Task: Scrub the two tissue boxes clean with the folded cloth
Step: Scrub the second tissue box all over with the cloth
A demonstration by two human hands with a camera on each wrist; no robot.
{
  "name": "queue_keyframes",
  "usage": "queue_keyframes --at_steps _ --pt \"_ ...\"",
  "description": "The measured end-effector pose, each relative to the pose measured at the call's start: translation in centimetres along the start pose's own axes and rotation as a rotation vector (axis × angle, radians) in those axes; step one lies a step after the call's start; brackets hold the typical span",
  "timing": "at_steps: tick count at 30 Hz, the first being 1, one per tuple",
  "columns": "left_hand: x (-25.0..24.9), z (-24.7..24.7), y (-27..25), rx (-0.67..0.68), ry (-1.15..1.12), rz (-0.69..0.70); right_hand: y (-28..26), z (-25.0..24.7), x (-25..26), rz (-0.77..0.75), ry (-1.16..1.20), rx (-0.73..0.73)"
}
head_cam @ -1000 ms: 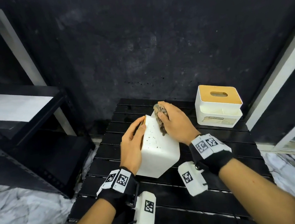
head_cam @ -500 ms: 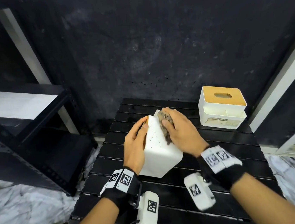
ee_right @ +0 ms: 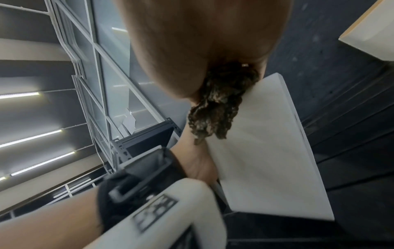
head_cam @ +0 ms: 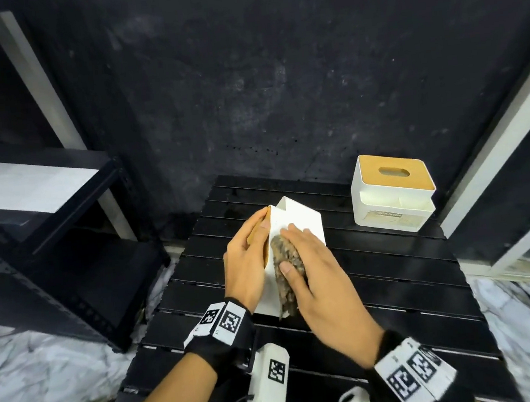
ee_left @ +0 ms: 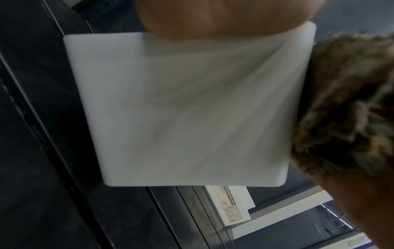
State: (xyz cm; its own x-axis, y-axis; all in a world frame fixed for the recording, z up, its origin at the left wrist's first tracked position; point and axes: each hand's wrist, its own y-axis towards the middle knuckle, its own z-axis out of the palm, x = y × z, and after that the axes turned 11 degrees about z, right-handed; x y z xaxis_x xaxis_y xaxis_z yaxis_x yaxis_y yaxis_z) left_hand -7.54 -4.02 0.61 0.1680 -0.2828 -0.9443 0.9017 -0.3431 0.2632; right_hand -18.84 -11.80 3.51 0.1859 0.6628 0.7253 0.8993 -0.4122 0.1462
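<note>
A white tissue box point(head_cam: 302, 223) lies tipped on the black slatted table point(head_cam: 382, 286), its wooden lid side turned left. My left hand point(head_cam: 250, 262) holds that lid side, thumb hooked over the edge onto the white face. My right hand point(head_cam: 319, 280) presses the brown folded cloth point(head_cam: 285, 258) on the upturned face, thumb pinning it. The left wrist view shows a blurred white box face point(ee_left: 185, 109) with the cloth point(ee_left: 345, 109) at its right edge. In the right wrist view the cloth point(ee_right: 217, 107) bulges from under my palm onto the box point(ee_right: 266, 143). A second tissue box point(head_cam: 395, 192) stands upright at the back right.
A black metal shelf rack point(head_cam: 45, 226) stands to the left of the table. A dark wall rises just behind the table, and a white frame point(head_cam: 500, 157) runs along the right. Marble floor surrounds the table. Bare slats lie between the two boxes.
My right hand has slid the cloth from the box's far top edge down the upturned face toward me. The left hand has kept its hold on the lid side.
</note>
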Motion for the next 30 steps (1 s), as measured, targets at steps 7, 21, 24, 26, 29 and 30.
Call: queue_keyframes --at_steps 7,21,24,26,29,30 --pt "-0.3 0.3 0.2 0.017 0.052 0.023 8.5 -1.0 -1.0 0.125 -0.019 0.018" --pt "-0.4 0.3 -0.1 0.033 0.113 0.022 2.2 -0.4 0.4 0.086 0.089 0.000" --pt "-0.6 0.1 0.1 0.039 0.129 0.023 6.2 -1.1 0.3 0.082 0.055 0.026" --pt "-0.7 -0.1 0.3 0.045 0.147 -0.010 8.0 -1.5 -0.1 0.088 0.004 0.055" --pt "-1.1 -0.7 0.7 0.083 0.180 -0.091 9.7 -2.3 -0.8 0.146 0.002 0.096" --pt "-1.3 -0.9 1.0 0.105 0.169 -0.125 9.9 -2.5 -1.1 0.168 0.022 0.101"
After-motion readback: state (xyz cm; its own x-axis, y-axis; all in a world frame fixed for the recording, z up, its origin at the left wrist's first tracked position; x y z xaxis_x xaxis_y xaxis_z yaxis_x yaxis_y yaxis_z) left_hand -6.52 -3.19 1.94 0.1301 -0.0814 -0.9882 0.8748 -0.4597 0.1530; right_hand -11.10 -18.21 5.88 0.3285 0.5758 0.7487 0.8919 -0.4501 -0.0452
